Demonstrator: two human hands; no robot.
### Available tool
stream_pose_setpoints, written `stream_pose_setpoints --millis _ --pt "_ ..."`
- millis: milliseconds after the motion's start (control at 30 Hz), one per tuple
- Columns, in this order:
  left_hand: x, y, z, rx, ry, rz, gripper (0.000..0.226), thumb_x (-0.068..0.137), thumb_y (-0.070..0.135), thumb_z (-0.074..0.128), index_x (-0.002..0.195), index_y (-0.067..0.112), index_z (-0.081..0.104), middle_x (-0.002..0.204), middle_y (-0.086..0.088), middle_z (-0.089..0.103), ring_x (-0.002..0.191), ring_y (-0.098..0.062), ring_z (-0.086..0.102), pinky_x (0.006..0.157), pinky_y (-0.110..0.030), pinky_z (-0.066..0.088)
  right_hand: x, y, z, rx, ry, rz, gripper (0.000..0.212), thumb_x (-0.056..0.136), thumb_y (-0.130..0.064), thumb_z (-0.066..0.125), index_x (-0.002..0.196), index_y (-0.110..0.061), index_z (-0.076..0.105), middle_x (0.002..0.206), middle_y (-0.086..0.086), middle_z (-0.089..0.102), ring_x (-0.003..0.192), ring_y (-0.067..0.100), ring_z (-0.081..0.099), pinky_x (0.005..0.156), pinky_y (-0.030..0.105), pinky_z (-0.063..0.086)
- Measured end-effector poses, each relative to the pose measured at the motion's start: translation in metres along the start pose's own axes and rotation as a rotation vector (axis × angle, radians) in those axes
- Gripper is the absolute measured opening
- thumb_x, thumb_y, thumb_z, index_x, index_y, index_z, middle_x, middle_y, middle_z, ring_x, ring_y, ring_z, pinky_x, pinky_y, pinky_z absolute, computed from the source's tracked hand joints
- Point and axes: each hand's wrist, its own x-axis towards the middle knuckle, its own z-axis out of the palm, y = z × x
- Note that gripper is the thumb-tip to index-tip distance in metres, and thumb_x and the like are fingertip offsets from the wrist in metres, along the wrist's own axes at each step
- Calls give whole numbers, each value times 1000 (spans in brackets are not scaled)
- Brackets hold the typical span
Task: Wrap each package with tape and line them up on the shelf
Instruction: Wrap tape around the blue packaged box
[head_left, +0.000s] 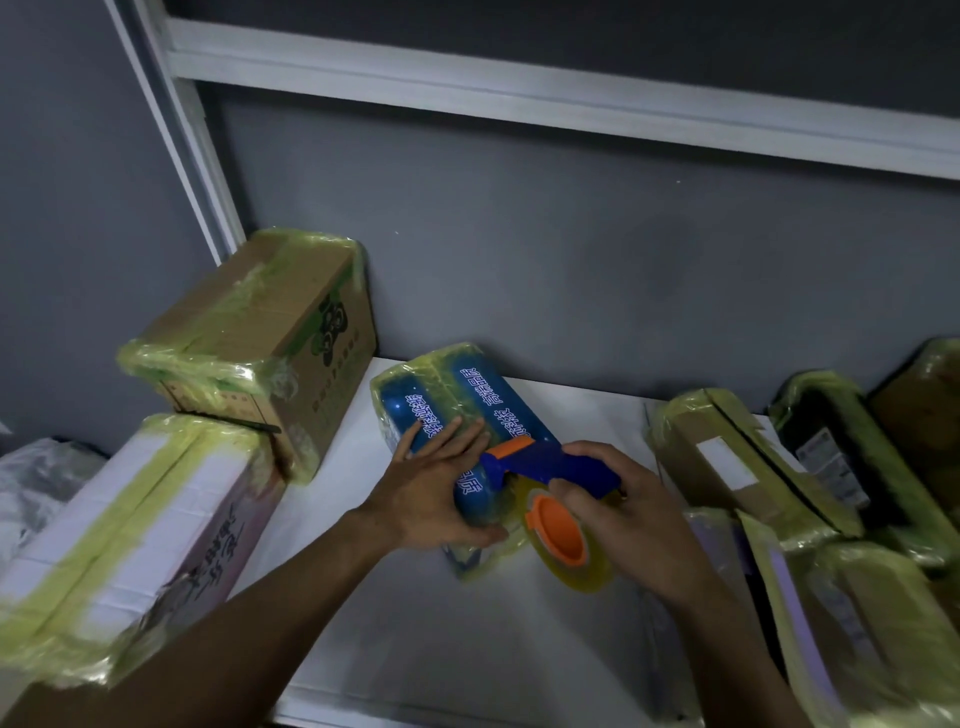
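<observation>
White shelf (332, 597), grey wall behind, and the blue package (457, 395) lies mid-shelf between taped boxes on both sides. Your left hand (436, 488) lies flat on top, fingers straight, thumb against the near end. Your right hand (623, 499) is wrapped round the tape dispenser (540, 462) handle, its nose at the package's near end. Press down firmly so nothing slides, pull in 1 straight line, tape taut, overlapping the band already there.
</observation>
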Motion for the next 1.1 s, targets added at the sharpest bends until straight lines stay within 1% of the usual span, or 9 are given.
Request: stream_pose_setpoints --millis 167,300,433,633,767,900,933,1000,1100 --pt "5 -4 1 3 8 3 119 65 99 43 161 41 6 165 27 -8 146 9 -24 122 -41 -18 -4 -6 3 -10 4 -23 42 87 -46 76 125 -52 58 119 -27 62 107 2 64 86 26 60" --pt "10 -7 -5 42 -12 -12 120 64 98 43 161 40 4 165 27 -10 148 7 -21 122 -40 -17 -10 -15 -3 -14 35 -64 35 86 -40 78 116 -52 64 105 -37 65 100 -9 64 75 12 54" --pt "19 -12 -13 57 -43 -18 120 64 98 42 161 39 4 165 26 -9 150 3 -17 122 -41 -17 -17 -17 -19 9 65 -76 33 85 -32 80 107 -53 67 99 -33 69 91 -8 67 67 6 49" --pt "28 -19 -16 75 -43 21 117 66 97 42 160 41 -1 165 25 -14 151 -1 -21 122 -44 -18 -20 -6 -14 0 31 -31 33 85 -34 79 113 -47 68 101 -30 69 96 -4 67 70 7 49" --pt "32 -24 -18 103 -52 53 108 68 96 40 155 54 -7 164 23 -15 152 -7 -22 121 -50 -19 -18 1 -8 23 29 -42 35 84 -34 81 113 -47 67 105 -31 70 100 -4 67 73 12 53" --pt "35 -26 -25 143 -49 67 101 75 88 45 158 50 4 164 28 -10 153 -9 -20 121 -52 -17 -14 3 -2 24 18 -36 34 85 -55 77 116 -51 62 110 -33 66 104 -4 65 80 19 57" --pt "35 -24 -25 135 -39 83 100 76 85 46 159 47 5 164 29 -9 153 -7 -20 121 -52 -18 -13 4 -1 22 22 -36 30 87 -58 73 114 -52 60 108 -32 67 103 -5 65 77 18 57" --pt "33 -19 -20 124 -15 138 96 79 78 45 160 44 8 164 30 -6 151 -1 -21 120 -52 -17 -10 7 -1 27 23 2 27 90 -55 68 114 -48 56 107 -19 70 95 -4 67 70 16 55" --pt "28 -14 -10 113 -7 180 92 81 78 43 159 46 8 164 30 -4 152 0 -18 119 -51 -20 -8 14 1 66 -31 169 41 90 -50 73 117 -39 44 102 -5 70 83 5 72 61 14 52"
